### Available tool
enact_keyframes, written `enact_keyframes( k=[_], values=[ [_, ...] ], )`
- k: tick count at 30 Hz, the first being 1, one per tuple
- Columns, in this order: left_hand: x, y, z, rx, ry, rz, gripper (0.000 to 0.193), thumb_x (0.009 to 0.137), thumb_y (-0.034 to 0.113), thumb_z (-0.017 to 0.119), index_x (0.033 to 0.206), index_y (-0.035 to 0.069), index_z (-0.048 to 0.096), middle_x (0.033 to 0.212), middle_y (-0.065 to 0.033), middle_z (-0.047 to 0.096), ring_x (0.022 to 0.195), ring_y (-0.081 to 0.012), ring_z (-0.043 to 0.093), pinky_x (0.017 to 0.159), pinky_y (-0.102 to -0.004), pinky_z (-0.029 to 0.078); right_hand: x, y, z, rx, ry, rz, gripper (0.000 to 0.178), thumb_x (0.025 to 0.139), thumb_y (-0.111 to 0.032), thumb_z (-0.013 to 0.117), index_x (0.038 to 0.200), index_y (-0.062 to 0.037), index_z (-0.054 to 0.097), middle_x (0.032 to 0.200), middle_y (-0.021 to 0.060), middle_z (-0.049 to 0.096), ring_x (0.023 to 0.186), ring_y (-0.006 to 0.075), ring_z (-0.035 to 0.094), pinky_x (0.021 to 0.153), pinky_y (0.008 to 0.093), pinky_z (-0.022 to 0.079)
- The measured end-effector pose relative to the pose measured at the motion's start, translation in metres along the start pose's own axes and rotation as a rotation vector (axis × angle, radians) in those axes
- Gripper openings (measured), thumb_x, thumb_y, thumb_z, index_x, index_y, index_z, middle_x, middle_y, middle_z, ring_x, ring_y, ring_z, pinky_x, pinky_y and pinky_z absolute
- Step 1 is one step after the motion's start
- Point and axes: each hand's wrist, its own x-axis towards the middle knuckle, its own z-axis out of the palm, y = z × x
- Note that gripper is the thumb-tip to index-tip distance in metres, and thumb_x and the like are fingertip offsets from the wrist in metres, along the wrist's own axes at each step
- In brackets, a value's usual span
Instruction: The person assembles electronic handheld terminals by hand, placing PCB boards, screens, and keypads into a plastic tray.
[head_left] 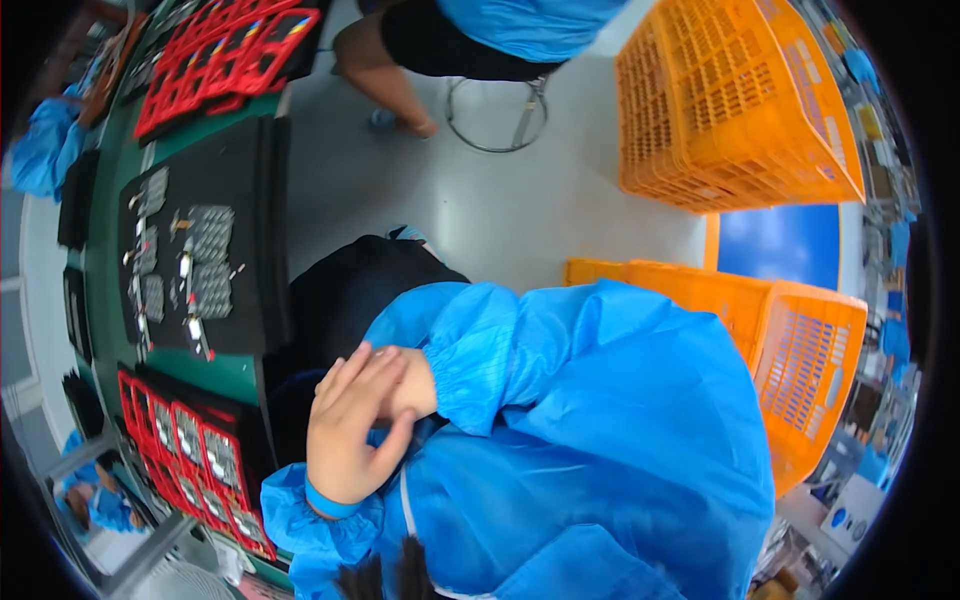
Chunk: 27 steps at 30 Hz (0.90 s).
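My hands meet in front of my blue smock. My left hand (347, 432), with a blue band at the wrist, lies across the back of my right hand (416, 388). The left fingers are stretched out and the thumb stands apart; no object shows in them. The right hand's fingers are hidden beneath the left. Beyond my left hand, a black mat (200, 160) on the green table holds rows of small grey metallic parts (211, 232) with white and red-tipped pieces beside them.
Red trays with grey parts (220, 455) lie at the near left; more red trays (225, 60) sit at the far left. Orange crates (730, 95) stand on the right, another (810, 370) nearer. A person in blue (530, 25) is beside a round stool (497, 145).
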Motion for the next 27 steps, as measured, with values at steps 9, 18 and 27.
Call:
enact_keyframes(
  k=[9,18,27],
  values=[
    [-0.23,-0.003,-0.098,0.017,0.371,0.137,0.049,0.076,0.019,0.077,0.123,0.014,0.066,0.139,-0.0093,0.054,0.134,-0.0407,0.042,0.106,-0.0524,0.038,0.108,-0.154,0.107,-0.26,-0.534,0.015,0.027,0.08,-0.012,0.072,0.099,-0.0018,0.055,0.086,0.0171,0.063,0.079,0.0346,0.066,0.067,0.0403,0.052],
    [-0.5,-0.099,-0.168,0.401,1.118,-0.563,0.03,0.087,0.008,0.059,0.115,-0.001,0.062,0.127,-0.0219,0.059,0.12,-0.0355,0.055,0.104,-0.0433,0.039,0.307,-0.186,0.241,-0.644,-0.426,-0.387,0.031,0.08,-0.016,0.079,0.102,-0.0026,0.062,0.093,0.0113,0.067,0.084,0.0238,0.067,0.076,0.0326,0.053],
    [-0.471,-0.302,-0.267,0.056,0.929,-0.384,0.025,0.082,0.002,0.068,0.106,0.003,0.068,0.11,-0.0141,0.067,0.105,-0.0287,0.064,0.091,-0.0357,0.05,0.465,-0.088,0.321,-0.929,-0.573,-0.464,0.028,0.077,-0.013,0.074,0.103,-0.0039,0.066,0.102,0.0144,0.067,0.096,0.0344,0.064,0.083,0.0405,0.052]
  ],
)
